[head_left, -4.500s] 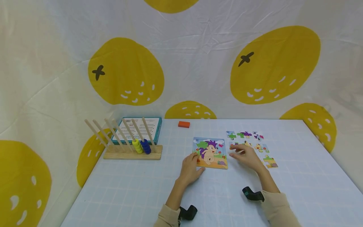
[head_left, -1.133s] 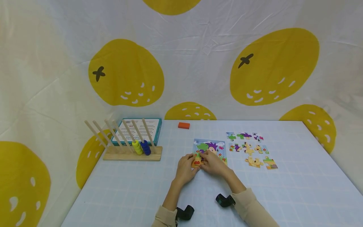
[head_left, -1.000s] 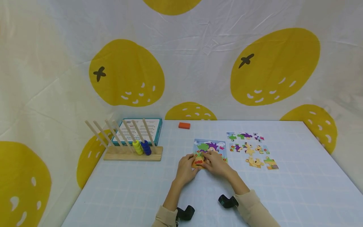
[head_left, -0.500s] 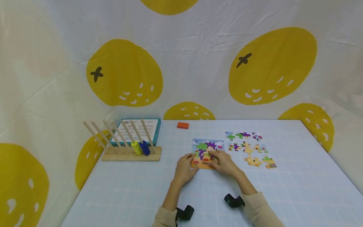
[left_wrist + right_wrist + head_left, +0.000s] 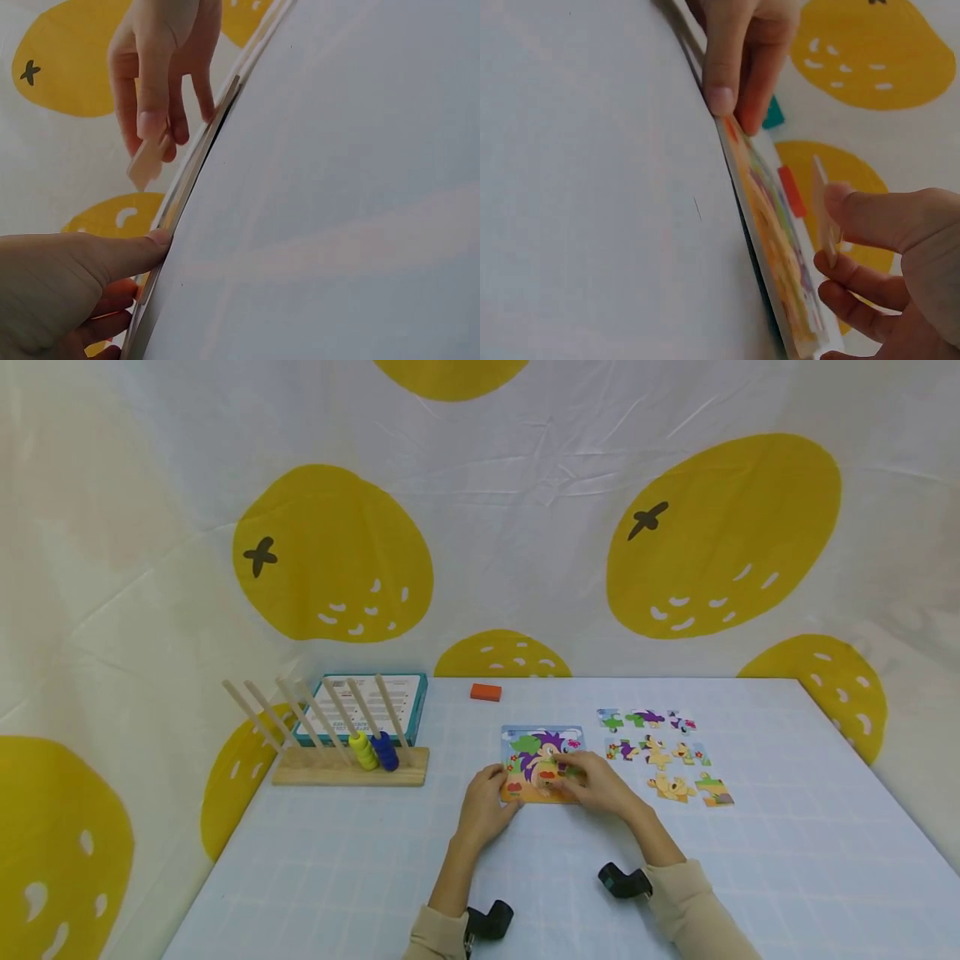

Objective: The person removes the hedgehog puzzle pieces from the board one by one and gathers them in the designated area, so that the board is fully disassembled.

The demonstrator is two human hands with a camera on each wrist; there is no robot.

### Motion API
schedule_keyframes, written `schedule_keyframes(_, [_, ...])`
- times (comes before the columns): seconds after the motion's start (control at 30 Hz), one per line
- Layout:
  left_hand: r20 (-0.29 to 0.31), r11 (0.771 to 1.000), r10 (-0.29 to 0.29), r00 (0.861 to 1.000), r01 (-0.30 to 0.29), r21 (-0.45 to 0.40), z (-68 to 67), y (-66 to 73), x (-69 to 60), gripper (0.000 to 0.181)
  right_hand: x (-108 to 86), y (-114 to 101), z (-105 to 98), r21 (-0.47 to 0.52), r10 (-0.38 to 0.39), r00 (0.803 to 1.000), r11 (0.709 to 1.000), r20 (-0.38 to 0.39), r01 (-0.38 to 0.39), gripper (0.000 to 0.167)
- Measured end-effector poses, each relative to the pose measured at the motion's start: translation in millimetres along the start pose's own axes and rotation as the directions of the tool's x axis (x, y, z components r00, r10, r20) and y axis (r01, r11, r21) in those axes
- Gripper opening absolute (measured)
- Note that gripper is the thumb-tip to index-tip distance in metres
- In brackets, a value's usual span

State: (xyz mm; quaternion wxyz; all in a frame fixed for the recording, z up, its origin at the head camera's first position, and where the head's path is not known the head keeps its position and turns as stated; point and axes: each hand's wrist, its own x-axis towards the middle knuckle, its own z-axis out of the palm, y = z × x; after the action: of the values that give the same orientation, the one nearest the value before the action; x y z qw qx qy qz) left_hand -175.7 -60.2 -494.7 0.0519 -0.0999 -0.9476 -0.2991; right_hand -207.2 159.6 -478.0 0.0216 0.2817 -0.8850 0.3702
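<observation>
A square puzzle board [image 5: 528, 789] with a purple-haired hedgehog picture lies on the table in the head view. My left hand [image 5: 481, 810] holds its lower left corner; in the left wrist view the thumb [image 5: 135, 255] presses the near edge. Between thumb and fingers, my right hand [image 5: 609, 789] pinches a small puzzle piece [image 5: 823, 214] with red on its face. The right wrist view shows this piece tilted up and raised above the board. Loose puzzle pieces [image 5: 658, 753] lie in rough rows to the right. The right hand covers the board's lower right part.
A wooden peg stand [image 5: 351, 768] with yellow and blue rings stands on the left. Behind it leans or lies a teal-edged box [image 5: 408, 693]; I cannot tell which. An orange block [image 5: 486, 692] sits near the table's back edge.
Earlier the right hand was over the loose pieces; it then brought a piece to the board's lower left. Since then it has shifted right with the piece. The board has slid slightly left.
</observation>
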Motion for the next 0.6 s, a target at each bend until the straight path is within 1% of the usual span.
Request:
schedule_keyframes(0.07, [0.008, 1.000, -0.010, 1.000, 0.010, -0.013, 0.3, -0.9, 0.3, 0.050, -4.1, 5, -7, -0.001, 0.010, 1.000, 1.000, -0.021, -0.010, 0.037])
schedule_keyframes(0.13, [0.011, 1.000, -0.014, 1.000, 0.015, -0.020, 0.4, -1.4, 0.4, 0.050, -9.4, 12, -15, -0.026, 0.011, 0.999, 1.000, -0.043, -0.012, 0.037])
schedule_keyframes(0.23, [0.014, 0.999, -0.018, 1.000, 0.018, -0.032, 0.7, -2.0, 0.6, 0.051, -19.7, 24, -28, -0.091, 0.009, 0.998, 0.996, -0.066, -0.015, 0.036])
schedule_keyframes(0.3, [0.006, 0.999, -0.009, 1.000, 0.009, -0.038, 1.0, -2.4, 0.7, 0.052, -27.2, 31, -37, -0.134, 0.018, 0.998, 0.991, -0.062, -0.026, 0.035])
schedule_keyframes(0.4, [0.002, 0.999, -0.004, 1.000, 0.004, -0.048, 1.4, -2.6, 0.8, 0.052, -39.4, 37, -48, -0.175, 0.082, 0.995, 0.980, -0.054, -0.090, 0.034])
schedule_keyframes(0.5, [0.000, 0.998, -0.001, 1.000, 0.001, -0.055, 1.3, -2.6, 0.7, 0.053, -49.0, 41, -56, -0.203, 0.143, 0.988, 0.967, -0.055, -0.152, 0.034])
schedule_keyframes(0.6, [-0.005, 0.998, 0.003, 1.000, -0.003, -0.062, 0.9, -1.8, 0.4, 0.052, -54.8, 44, -60, -0.231, 0.165, 0.984, 0.957, -0.063, -0.175, 0.034])
